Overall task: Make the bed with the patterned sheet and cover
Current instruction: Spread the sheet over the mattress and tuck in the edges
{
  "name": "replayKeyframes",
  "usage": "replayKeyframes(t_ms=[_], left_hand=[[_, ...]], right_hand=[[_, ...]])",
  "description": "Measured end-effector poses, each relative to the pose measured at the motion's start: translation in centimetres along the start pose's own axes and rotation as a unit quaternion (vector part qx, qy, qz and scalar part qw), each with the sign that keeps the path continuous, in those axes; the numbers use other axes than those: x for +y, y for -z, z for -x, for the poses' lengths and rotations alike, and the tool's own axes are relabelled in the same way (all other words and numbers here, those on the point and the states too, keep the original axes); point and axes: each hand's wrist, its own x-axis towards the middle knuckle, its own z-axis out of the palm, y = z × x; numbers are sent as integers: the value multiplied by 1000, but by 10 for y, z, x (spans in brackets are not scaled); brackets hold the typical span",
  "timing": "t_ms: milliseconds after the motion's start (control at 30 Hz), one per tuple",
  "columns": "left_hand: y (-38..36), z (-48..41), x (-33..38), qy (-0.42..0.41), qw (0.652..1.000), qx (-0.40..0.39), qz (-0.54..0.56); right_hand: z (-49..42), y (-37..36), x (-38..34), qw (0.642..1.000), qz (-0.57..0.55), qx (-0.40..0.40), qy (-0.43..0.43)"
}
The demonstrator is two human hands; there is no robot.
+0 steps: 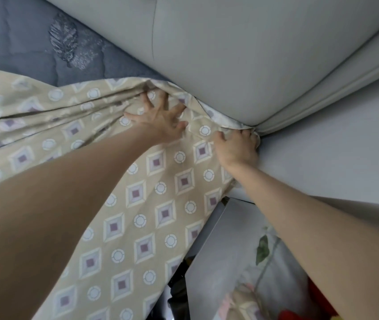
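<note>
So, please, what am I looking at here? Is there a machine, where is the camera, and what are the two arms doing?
There is no machine. A person wears one camera on the head, so the picture looks down along their own bare arms. Below lies a blue-grey mattress, partly covered by a beige patterned sheet, next to a grey padded headboard. The left hand presses flat on the sheet with spread fingers. The right hand grips the sheet's edge at the corner by the headboard.
</note>
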Motion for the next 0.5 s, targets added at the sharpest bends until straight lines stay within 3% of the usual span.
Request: replayKeyframes(t_ms=[200,267,333,400,433,500], left_hand=[[2,-19,-8,-19,999,-23,30],[-1,-23,-15,-33,998,-28,41],[1,-16,-21,-45,998,-12,48],[3,-1,-30,-67,997,19,45],[5,7,-36,-65,996,24,51],[6,16,-50,-52,996,31,69]], right_hand=[[-20,1,-13,990,-92,-45,-102],[-14,-4,-13,989,-98,-12,-107],[4,-11,-7,992,-88,66,-62],[30,-23,2,989,-36,137,41],[42,-28,4,985,5,141,99],[54,-31,5,973,91,75,196]])
